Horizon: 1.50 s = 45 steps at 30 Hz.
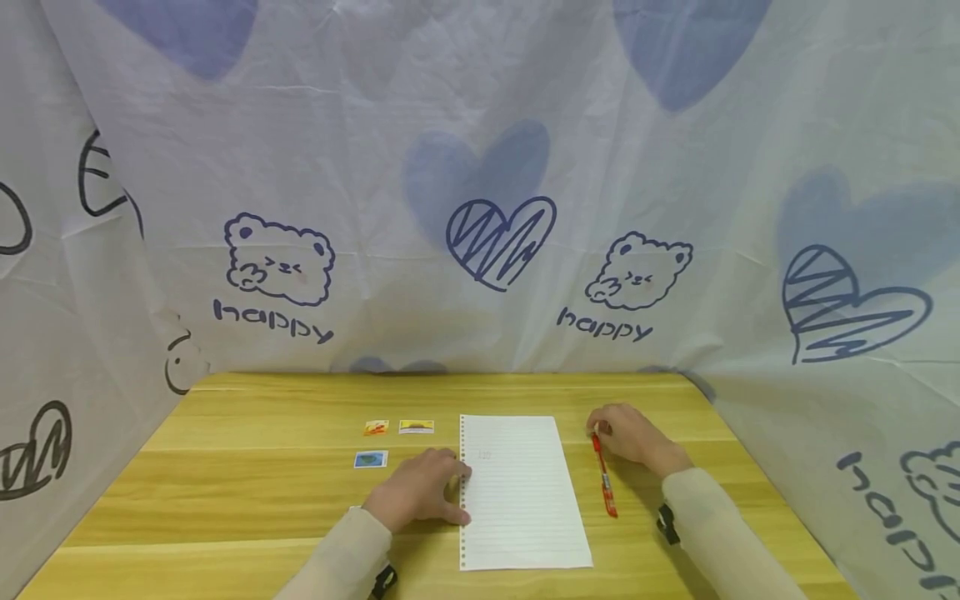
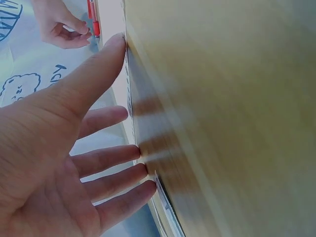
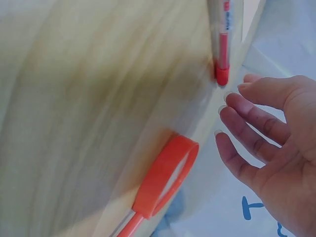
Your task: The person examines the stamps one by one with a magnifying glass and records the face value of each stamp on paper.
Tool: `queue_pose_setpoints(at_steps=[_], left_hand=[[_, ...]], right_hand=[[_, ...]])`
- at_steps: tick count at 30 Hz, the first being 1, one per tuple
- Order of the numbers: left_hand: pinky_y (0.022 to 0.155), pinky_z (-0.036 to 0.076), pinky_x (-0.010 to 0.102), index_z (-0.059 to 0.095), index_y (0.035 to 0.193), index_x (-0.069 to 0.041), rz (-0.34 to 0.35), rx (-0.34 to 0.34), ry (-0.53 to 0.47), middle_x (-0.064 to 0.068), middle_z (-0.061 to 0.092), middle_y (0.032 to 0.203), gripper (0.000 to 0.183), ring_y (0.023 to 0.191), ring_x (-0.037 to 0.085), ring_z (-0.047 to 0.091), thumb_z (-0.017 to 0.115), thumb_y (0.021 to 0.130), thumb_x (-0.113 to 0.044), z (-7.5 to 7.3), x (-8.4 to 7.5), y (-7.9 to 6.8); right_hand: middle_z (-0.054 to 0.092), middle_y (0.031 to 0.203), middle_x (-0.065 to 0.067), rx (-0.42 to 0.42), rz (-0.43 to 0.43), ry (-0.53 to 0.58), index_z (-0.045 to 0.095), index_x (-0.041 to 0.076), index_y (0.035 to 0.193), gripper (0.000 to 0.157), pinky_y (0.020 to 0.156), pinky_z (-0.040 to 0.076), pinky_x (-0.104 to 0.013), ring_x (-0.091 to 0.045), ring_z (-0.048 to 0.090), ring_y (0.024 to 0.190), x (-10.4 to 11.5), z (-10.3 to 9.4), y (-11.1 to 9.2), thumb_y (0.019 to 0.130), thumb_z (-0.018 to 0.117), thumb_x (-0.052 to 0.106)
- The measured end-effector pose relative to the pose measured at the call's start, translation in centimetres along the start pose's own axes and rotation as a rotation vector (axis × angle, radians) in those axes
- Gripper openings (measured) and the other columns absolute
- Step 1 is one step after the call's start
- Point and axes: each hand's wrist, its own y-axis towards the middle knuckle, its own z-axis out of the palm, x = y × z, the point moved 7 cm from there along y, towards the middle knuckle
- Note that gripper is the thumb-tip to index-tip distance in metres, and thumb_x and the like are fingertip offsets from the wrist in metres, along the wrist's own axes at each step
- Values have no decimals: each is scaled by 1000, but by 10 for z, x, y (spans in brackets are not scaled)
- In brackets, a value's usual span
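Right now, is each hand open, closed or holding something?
Left hand: open, at the white lined paper sheet, holding nothing.
Right hand: open, loosely bent beside the slim red plastic pen, holding nothing.

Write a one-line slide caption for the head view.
Left hand at the edge of a lined sheet, right hand beside a red pen.

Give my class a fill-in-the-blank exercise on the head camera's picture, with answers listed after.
The pen is mainly ____.
It lies to the ____ of the lined sheet.
The sheet's punched holes run down its ____ edge.
Beneath the left whole bear drawing is the word ____.
Missing words: red; right; left; happy.
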Motion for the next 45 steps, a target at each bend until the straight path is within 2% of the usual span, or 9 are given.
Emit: queue_pose_setpoints(at_steps=[5,9,12,15,20,24,32,40,45], left_hand=[[105,53,52,70,128,-10,17,6,-61,15,65,137,63,124,34,63,89,77,-42,-1,3,0],[114,46,56,68,132,-8,-2,-13,-122,18,61,145,60,134,38,57,86,82,-36,-9,9,-2],[112,45,62,68,132,-8,-25,-44,-108,20,59,146,58,136,42,55,86,83,-32,-19,17,-5],[110,47,63,68,132,-7,-45,-69,-85,20,61,145,56,136,42,56,86,83,-29,-26,26,-10],[107,52,57,69,129,-5,-55,-109,-54,17,67,137,52,129,39,62,84,83,-22,-34,42,-20],[104,53,56,70,126,-2,-54,-128,-53,16,71,130,49,123,38,65,84,83,-18,-37,51,-27],[93,58,50,74,117,-3,-43,-174,-33,13,74,114,43,102,30,69,87,78,-14,-39,62,-36],[84,61,46,76,111,-3,-52,-152,-119,12,75,107,37,96,27,70,88,77,-11,-38,68,-42],[78,61,40,77,109,-1,-40,-144,-127,13,76,104,35,87,21,69,88,76,-8,-36,71,-44]], right_hand=[[75,89,-8,2,36,29,77,2,102,20,76,58,-38,-16,64,79,1,-4,-1,88,66,-5],[75,91,-7,14,75,38,77,2,104,18,78,57,-39,-16,64,81,-1,-6,-3,90,66,-2],[75,92,-7,23,102,44,77,3,105,17,78,57,-39,-17,64,82,-3,-9,-4,92,66,0],[75,94,-7,34,126,53,77,3,106,18,80,57,-39,-17,64,84,-6,-12,-7,93,65,1],[75,95,-7,37,127,57,76,3,109,22,81,57,-40,-17,64,86,-10,-16,-11,92,63,1],[74,95,-6,37,137,41,75,2,109,21,82,57,-41,-18,64,87,-15,-17,-15,92,63,2],[75,97,-10,22,141,41,75,1,108,20,81,57,-42,-19,65,87,-20,-23,-27,93,63,1],[77,99,-14,4,110,77,75,-2,106,21,79,59,-40,-20,67,87,-25,-29,-42,88,65,0],[76,94,-6,-2,105,72,76,2,101,14,76,57,-36,-15,65,84,-31,-30,-51,90,68,3]])
